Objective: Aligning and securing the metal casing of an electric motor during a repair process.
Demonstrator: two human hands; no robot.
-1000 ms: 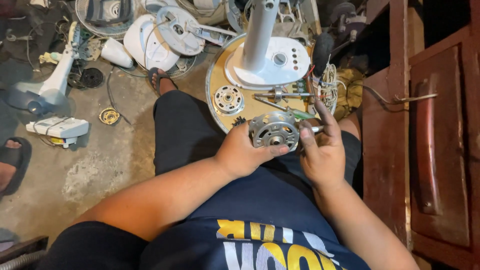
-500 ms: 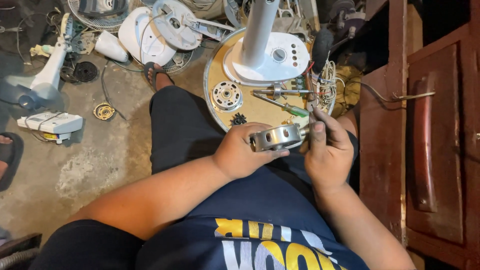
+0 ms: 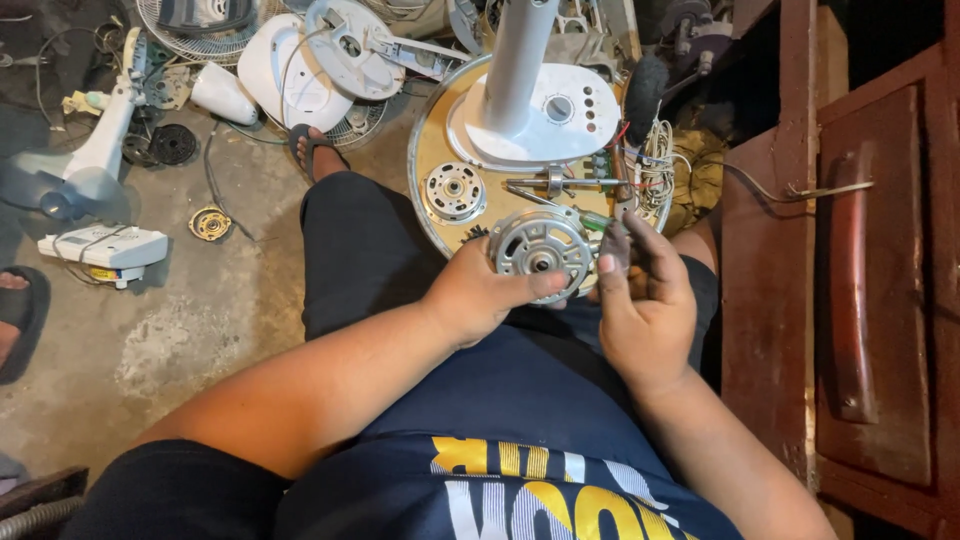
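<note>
— Fingers first: report their state

— Left hand (image 3: 478, 297) is closed around the fan motor (image 3: 541, 250), thumb lying across the lower rim of its silver end cover, the other fingers hidden behind the body. Right hand (image 3: 645, 300) is half curled; its fingers (image 3: 612, 252) pinch a small dark part beside the motor's right edge. What that part is, I cannot tell

— Where does the motor sit?

— Held above my lap, just in front of the round yellow fan base (image 3: 437, 150) that lies on the floor with its white pedestal column (image 3: 520, 60) rising from it. A second motor cover (image 3: 454, 191) rests on that base, apart from the one in hand

— Orientation?

— Its round face is turned up toward me, the shaft hole at the centre. In my judgement the shaft axis therefore runs roughly toward the camera and away through the body, tilted slightly to my front. Across the face it is circular, with no long side

— How should the present step be handled well?

— My assessment: keep the left grip on the rim and off the centre bore, hold the face level, and bring the right hand's part in squarely from the side without forcing it
</note>
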